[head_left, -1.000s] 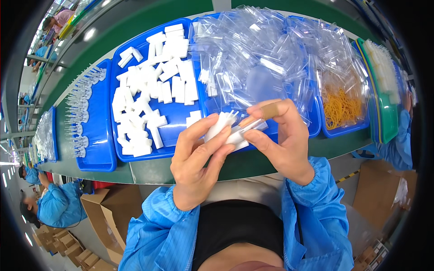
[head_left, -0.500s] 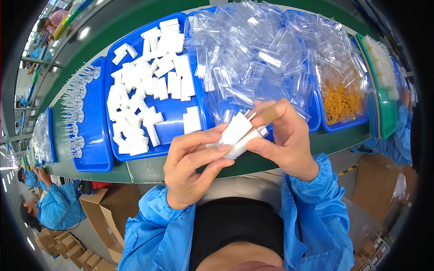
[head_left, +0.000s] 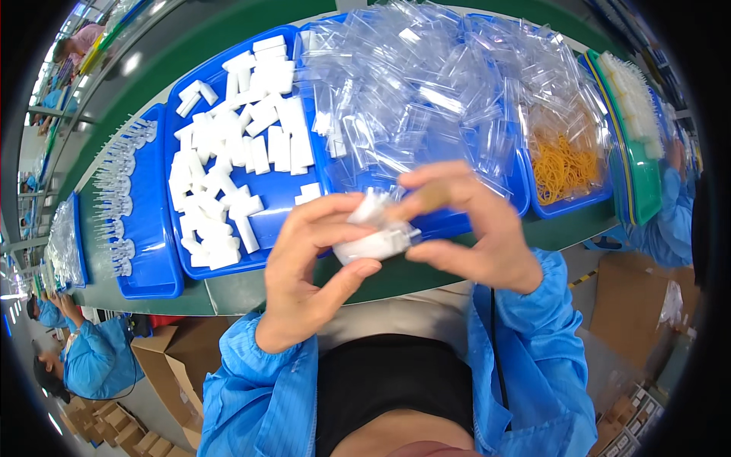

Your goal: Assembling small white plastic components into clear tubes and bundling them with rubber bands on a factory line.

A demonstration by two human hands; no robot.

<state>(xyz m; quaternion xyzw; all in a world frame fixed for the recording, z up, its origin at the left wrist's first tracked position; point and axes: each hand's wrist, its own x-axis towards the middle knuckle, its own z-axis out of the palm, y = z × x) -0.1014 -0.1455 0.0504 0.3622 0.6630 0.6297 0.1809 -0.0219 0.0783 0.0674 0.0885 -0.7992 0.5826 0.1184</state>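
While the left hand pinches a white bundle, the right hand crowds in close

Since that bundle is pretty smeared by motion, don't ask me to count its parts. It's up in the air above the near edge of the green surface, roughly mid-length. On the left hand, the fingers are closed in around it. On the right hand, which has a tan bandage on the index finger, that finger overlaps the bundle and the thumb is by its right end. They're spread a bit, but honestly I can't tell if they're gripping.

Trays run along the surface. Toward its left end, a blue tray has white pronged pieces lined up on its left edge. Next one over is full of loose white blocks, thin only toward its near right corner. Then comes a big heap of clear plastic sleeves, piled up to the far edge. Right of that, yellow rubber bands sit near the front of another tray, and a green tray is at the surface's right end.
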